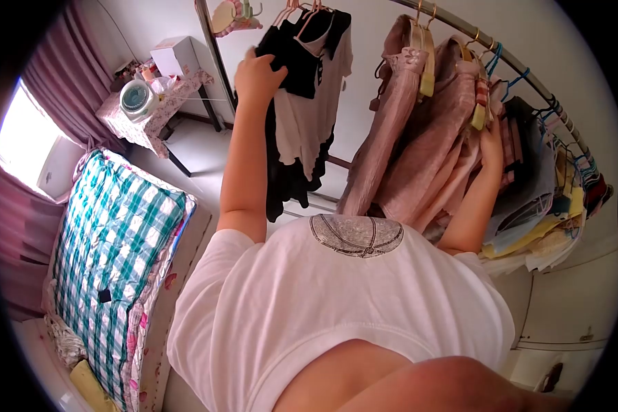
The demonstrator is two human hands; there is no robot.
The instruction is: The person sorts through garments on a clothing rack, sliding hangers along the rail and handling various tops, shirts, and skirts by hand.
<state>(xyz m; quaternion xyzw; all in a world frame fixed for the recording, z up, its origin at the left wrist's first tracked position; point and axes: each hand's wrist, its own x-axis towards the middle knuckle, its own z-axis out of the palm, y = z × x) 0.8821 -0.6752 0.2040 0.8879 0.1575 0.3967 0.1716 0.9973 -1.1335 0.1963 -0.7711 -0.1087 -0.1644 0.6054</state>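
Observation:
My left hand [259,77] is raised at the shoulder of a black-and-white top [302,96] on a pink hanger. Its thumb and forefinger are spread against the black cloth; the other fingers are mostly hidden. My right hand [491,145] reaches between the pink garments [429,161] and a dark plaid garment [511,147]. Its fingers lie against the cloth, and their tips are partly out of sight. Both groups of clothes hang from the curved metal rail [487,40], with a gap between them.
More clothes [563,199] on blue hangers crowd the right end of the rail. At left stands a bed with a green-and-white checked quilt [117,226]. A small table with a floral cloth [168,113] holds a round fan [137,98] and a white box [175,56].

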